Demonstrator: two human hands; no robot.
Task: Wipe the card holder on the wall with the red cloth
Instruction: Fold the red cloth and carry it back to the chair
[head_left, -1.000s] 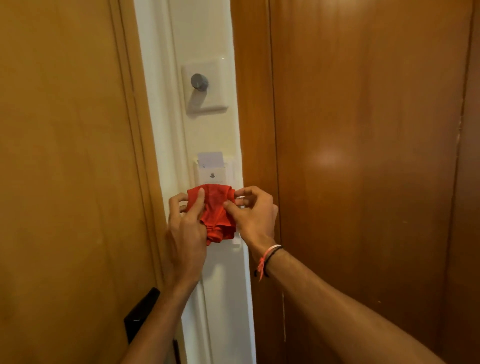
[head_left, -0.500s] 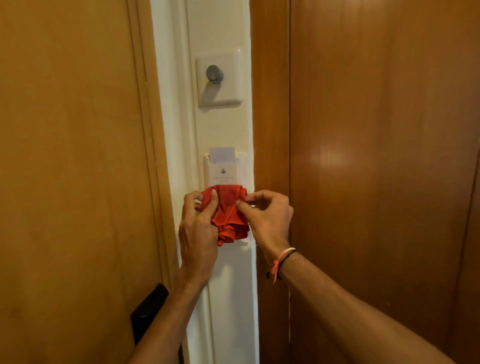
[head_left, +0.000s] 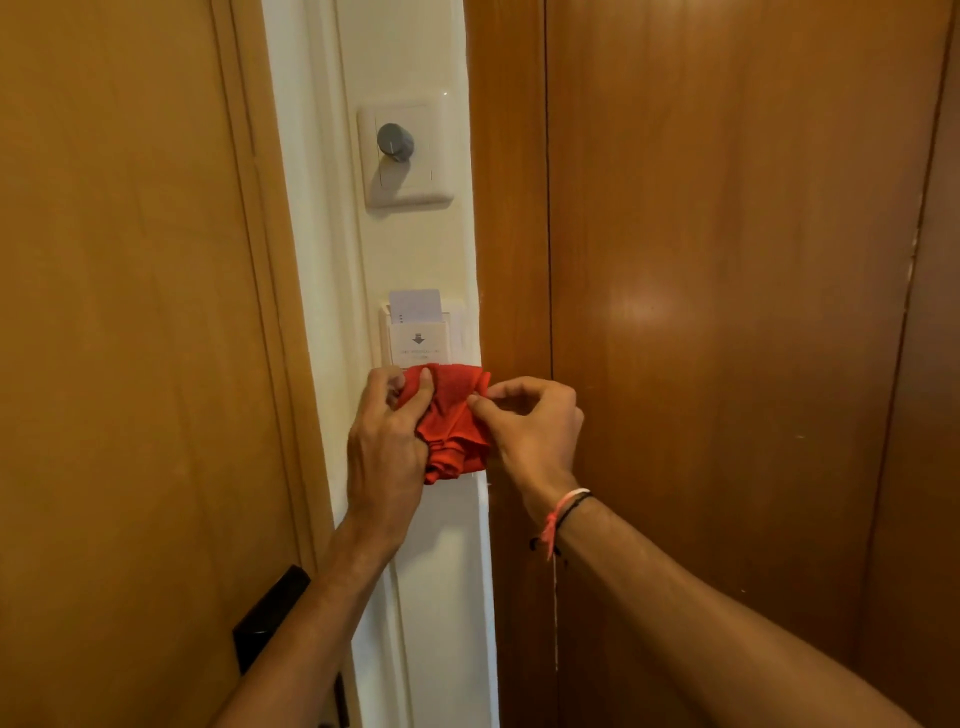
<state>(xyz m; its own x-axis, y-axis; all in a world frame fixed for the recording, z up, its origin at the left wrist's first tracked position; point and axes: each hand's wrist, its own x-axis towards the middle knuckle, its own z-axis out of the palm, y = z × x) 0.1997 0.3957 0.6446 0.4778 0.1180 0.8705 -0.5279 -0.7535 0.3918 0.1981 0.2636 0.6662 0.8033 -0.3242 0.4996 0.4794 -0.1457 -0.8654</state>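
Observation:
The white card holder (head_left: 420, 340) is fixed to a narrow cream wall strip, with a pale key card (head_left: 414, 305) standing in its top slot. Just below it hangs the bunched red cloth (head_left: 451, 421), its top edge touching the holder's lower edge. My left hand (head_left: 385, 441) grips the cloth's left side, thumb pressed on the front. My right hand (head_left: 530, 426) pinches the cloth's right side between thumb and fingers. The lower part of the holder is hidden behind the cloth.
A white switch plate with a grey round knob (head_left: 396, 141) sits higher on the wall strip. A wooden door (head_left: 119, 312) stands to the left with a black lock plate (head_left: 270, 618) low down. Dark wooden panels (head_left: 727, 312) fill the right.
Both hands and the cloth sit slightly lower against the holder than a second ago, showing more of its front. The camera view has shifted a little.

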